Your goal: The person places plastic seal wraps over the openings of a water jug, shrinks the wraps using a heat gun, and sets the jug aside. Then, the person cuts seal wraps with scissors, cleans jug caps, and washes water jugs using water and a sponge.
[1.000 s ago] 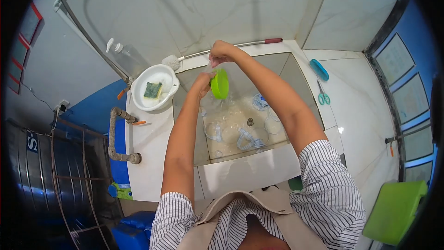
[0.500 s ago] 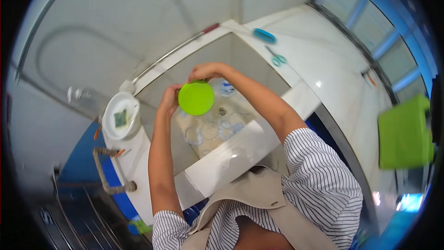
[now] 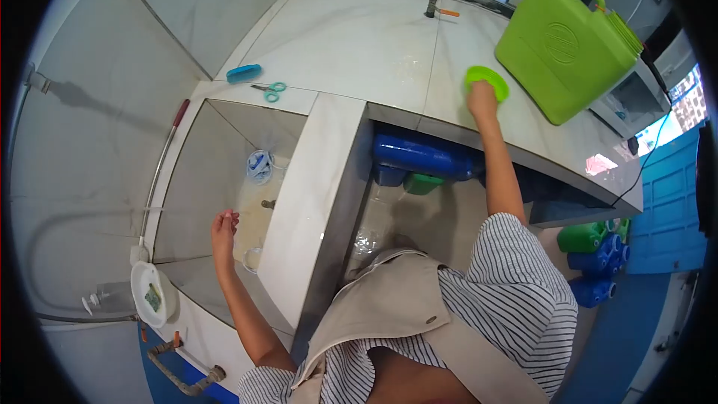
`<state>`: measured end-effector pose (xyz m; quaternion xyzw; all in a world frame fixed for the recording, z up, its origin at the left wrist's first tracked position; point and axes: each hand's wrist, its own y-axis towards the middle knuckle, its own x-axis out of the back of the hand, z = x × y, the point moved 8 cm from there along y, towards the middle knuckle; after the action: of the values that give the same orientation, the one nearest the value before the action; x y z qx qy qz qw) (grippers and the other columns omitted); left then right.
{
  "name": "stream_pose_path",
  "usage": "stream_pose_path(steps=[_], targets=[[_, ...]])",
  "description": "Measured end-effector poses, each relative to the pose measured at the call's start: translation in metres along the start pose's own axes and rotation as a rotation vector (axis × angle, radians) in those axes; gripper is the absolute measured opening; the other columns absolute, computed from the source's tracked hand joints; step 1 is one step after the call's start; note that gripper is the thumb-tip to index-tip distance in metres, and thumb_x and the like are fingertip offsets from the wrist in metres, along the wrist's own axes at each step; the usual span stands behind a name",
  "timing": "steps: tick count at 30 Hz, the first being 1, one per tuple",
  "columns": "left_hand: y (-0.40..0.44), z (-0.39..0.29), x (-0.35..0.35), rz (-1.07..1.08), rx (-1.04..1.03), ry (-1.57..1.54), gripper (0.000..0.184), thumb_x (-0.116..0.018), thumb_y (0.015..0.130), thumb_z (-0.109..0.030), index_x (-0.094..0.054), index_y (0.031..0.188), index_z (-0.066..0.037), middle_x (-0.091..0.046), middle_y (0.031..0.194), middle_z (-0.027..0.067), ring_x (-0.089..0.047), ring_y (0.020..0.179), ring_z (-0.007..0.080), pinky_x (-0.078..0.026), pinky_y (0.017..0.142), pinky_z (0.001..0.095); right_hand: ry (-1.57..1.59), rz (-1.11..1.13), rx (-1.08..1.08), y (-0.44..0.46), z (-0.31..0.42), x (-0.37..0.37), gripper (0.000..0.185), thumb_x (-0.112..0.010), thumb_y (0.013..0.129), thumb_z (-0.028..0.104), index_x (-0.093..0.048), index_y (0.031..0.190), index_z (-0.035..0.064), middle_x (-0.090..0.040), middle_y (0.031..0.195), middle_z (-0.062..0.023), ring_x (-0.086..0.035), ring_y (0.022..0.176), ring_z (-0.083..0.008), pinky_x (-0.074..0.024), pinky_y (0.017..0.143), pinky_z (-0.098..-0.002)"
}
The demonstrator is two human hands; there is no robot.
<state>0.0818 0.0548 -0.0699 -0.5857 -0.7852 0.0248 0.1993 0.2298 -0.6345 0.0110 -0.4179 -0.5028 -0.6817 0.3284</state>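
Green bowl (image 3: pixel 497 76) is over the tiled surface (image 3: pixel 359 37), near its front edge, just beside the big green jerrycan (image 3: pixel 557 41); can't tell if its base touches down. Right hand (image 3: pixel 483 96) is clamped on the bowl's near side, knuckles up, fingertips hidden. Left hand (image 3: pixel 224 232) hangs over the sink (image 3: pixel 196 202), fingers loosely bent, nothing visible in it; can't tell whether fingertips meet.

In the sink: blue-and-white bundle (image 3: pixel 260 167) toward the far end, clear ring-shaped item (image 3: pixel 253 259) closer to the left hand. At the far rim: teal-handled scissors (image 3: pixel 272 92), blue oblong item (image 3: pixel 244 73) just beside them. Long rod with red grip (image 3: pixel 164 161) lies along the wall-side ledge. White basin (image 3: pixel 169 307) holds a green sponge (image 3: pixel 153 297); clear pump bottle (image 3: pixel 114 298) next to it. Blue container (image 3: pixel 426 153) lies under the surface.
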Motion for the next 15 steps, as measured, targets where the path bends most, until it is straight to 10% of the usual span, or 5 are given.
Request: stream_pose_path(steps=[6, 9, 15], targets=[[-0.006, -0.05, -0.073, -0.184, -0.241, 0.238, 0.028, -0.047, 0.09, -0.019, -0.057, 0.108, 0.001, -0.061, 0.101, 0.01, -0.055, 0.096, 0.0172, -0.042, 0.083, 0.0292, -0.077, 0.05, -0.04, 0.017, -0.049, -0.043, 0.021, -0.052, 0.073, 0.004, -0.062, 0.09, -0.0026, -0.058, 0.097, -0.0231, -0.057, 0.085, -0.0388, -0.0471, 0.077, -0.043], [-0.033, -0.079, -0.118, -0.201, -0.251, 0.241, 0.034, -0.047, 0.089, -0.017, -0.052, 0.12, -0.005, -0.056, 0.117, 0.0147, -0.052, 0.109, 0.0249, -0.04, 0.092, 0.0334, 0.313, -0.063, 0.295, 0.023, 0.078, -0.036, 0.03, -0.052, 0.077, 0.008, -0.058, 0.104, -0.0024, -0.056, 0.103, -0.023, -0.055, 0.093, -0.0388, -0.0447, 0.083, -0.0418], [-0.126, -0.089, -0.111, -0.535, -0.479, 0.344, 0.04, -0.05, 0.089, -0.016, -0.045, 0.129, -0.012, -0.049, 0.128, 0.011, -0.052, 0.109, 0.0205, -0.044, 0.084, 0.0313, 1.02, 0.79, 1.203, -0.154, 0.362, 0.024, 0.03, -0.051, 0.085, 0.012, -0.056, 0.113, 0.0022, -0.055, 0.112, -0.0157, -0.055, 0.098, -0.0297, -0.044, 0.08, -0.0331]])
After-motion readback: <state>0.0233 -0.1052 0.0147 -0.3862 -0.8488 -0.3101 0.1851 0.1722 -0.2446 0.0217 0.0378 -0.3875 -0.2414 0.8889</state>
